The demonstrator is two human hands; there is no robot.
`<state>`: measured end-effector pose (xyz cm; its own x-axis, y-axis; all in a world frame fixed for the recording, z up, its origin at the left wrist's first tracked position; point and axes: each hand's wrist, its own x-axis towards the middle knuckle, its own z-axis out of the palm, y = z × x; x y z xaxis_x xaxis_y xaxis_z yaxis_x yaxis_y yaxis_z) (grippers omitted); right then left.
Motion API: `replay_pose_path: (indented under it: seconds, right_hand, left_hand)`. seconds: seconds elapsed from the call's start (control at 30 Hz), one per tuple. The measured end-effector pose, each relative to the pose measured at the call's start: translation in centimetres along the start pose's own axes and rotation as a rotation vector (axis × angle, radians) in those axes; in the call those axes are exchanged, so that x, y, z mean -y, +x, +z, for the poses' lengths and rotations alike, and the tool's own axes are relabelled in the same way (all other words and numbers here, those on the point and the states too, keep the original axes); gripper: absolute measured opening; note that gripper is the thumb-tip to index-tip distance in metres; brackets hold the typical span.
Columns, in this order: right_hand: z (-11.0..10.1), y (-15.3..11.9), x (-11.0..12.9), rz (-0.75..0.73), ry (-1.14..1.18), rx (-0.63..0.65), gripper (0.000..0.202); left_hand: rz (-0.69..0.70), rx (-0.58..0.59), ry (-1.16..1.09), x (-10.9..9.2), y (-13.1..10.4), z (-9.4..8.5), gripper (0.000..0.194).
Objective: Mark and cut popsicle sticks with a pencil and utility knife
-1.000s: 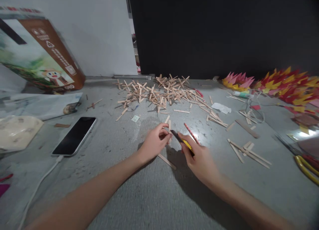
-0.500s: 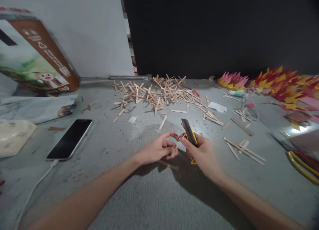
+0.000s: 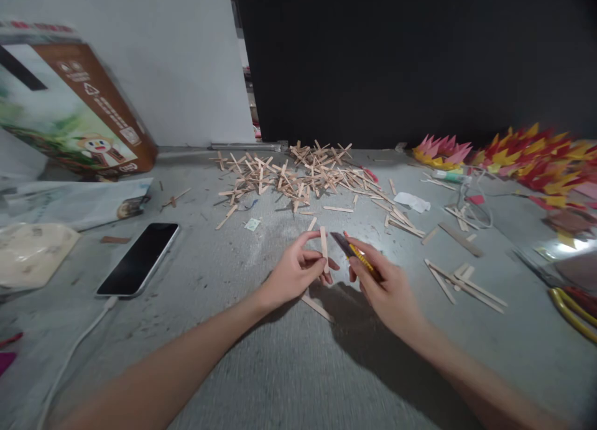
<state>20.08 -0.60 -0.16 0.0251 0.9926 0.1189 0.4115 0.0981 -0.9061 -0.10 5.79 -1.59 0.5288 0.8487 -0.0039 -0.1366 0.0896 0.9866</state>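
Observation:
Between its thumb and fingers, my left hand point(image 3: 296, 269) pinches a flat wooden craft stick point(image 3: 324, 247), which stands nearly upright above the table. Facing it, my right hand point(image 3: 385, 279) is closed round a yellow and black utility knife point(image 3: 361, 257). The knife's dark blade end points up and left toward the stick, with a small gap between them. Another craft stick point(image 3: 317, 307) lies on the table just under my left hand. Beyond my hands spreads a pile of craft sticks point(image 3: 289, 178), many joined in crosses.
A phone point(image 3: 138, 259) on a white cable lies at left, near a brown printed box point(image 3: 119, 107). Loose sticks point(image 3: 466, 284) and yellow-handled scissors point(image 3: 571, 312) are at right. Red, yellow and pink paper shapes point(image 3: 527, 160) stand at the back right, before a black panel point(image 3: 410, 63).
My left hand has turned the stick from a slant to nearly upright. My right fingers have come away from it, and the knife has tilted further left. The view has shifted slightly.

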Motion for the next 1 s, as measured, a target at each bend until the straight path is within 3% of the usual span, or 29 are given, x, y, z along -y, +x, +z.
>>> replay_pose_path:
  seconds: [0.17,0.4,1.0]
  right_hand:
    - [0.0,-0.4,0.1,-0.155,-0.213,0.06,0.046]
    - [0.2,-0.2,0.0,-0.144,-0.258,0.079,0.048]
    - [0.3,-0.3,-0.2,-0.185,-0.316,0.085,0.045]
  left_hand:
    - [0.049,-0.097,0.006,-0.1,0.2,-0.3,0.058]
    - [0.043,-0.105,0.057,-0.7,-0.1,-0.1,0.055]
    - [0.06,-0.116,0.174,0.3,0.0,-0.4,0.05]
